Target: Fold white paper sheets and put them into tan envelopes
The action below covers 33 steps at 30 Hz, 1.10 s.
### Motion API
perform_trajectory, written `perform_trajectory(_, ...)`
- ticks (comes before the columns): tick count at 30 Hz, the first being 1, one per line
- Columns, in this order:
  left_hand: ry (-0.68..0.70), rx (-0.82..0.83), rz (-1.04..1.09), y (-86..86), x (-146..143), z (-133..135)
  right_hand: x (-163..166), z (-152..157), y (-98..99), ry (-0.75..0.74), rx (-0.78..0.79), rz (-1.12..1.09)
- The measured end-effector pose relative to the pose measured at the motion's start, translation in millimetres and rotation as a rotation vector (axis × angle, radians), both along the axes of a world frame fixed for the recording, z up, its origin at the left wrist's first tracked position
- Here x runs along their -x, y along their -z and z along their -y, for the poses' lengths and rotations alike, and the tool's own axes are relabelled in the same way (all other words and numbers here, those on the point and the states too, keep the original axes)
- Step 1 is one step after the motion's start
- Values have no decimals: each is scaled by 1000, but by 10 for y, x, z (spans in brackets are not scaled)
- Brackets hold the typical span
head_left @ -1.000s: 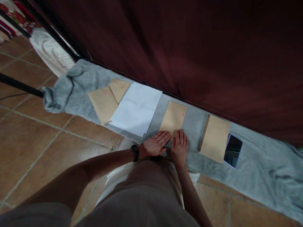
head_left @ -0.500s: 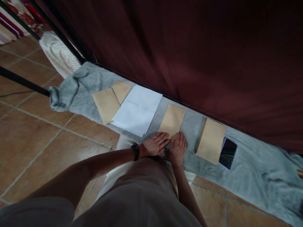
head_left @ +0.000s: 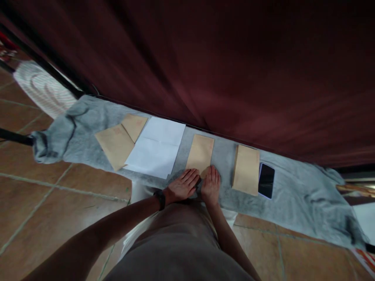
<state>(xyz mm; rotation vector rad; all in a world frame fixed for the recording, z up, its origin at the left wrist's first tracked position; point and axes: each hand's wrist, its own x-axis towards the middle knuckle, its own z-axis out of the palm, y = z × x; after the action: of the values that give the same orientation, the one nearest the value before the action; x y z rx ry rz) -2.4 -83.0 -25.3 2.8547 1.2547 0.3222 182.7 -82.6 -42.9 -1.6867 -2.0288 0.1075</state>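
A brown paper envelope (head_left: 200, 151) lies on the grey cloth right in front of me. My left hand (head_left: 182, 185) rests flat on its near left corner, fingers stretched out. On the near right corner lies my right hand (head_left: 210, 185), also flat with fingers extended. Both hands cover the near end of the envelope, and neither grips anything. To the left are white paper sheets (head_left: 156, 146), slightly fanned at the near edge. Beside them, two more brown envelopes (head_left: 115, 145) overlap. A stack of brown envelopes (head_left: 246, 170) sits to the right of my right hand.
A dark-screened phone (head_left: 266, 180) lies against the right side of the stack. The grey cloth (head_left: 295, 195) covers a long narrow surface and is rumpled at both ends. A dark red curtain (head_left: 234, 78) hangs along the far edge. Tiled floor (head_left: 88, 207) shows below.
The view has turned, so the things appear shifted left and more level. Both hands stay flat on the envelope's near end, with no clear movement against it.
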Motion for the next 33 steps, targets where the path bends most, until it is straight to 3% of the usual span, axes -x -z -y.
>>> perform_trajectory(16,-18,-31,68,69,26,13,-71,-85,-147,91,102,-90)
perform_trajectory(24,-51,-25,47,35,-49,63,-114,-154,-341,174,342,-200)
perform_trajectory(33,-19,-47,-26,35,-105,98,-125,-206,-281,242,391,-446)
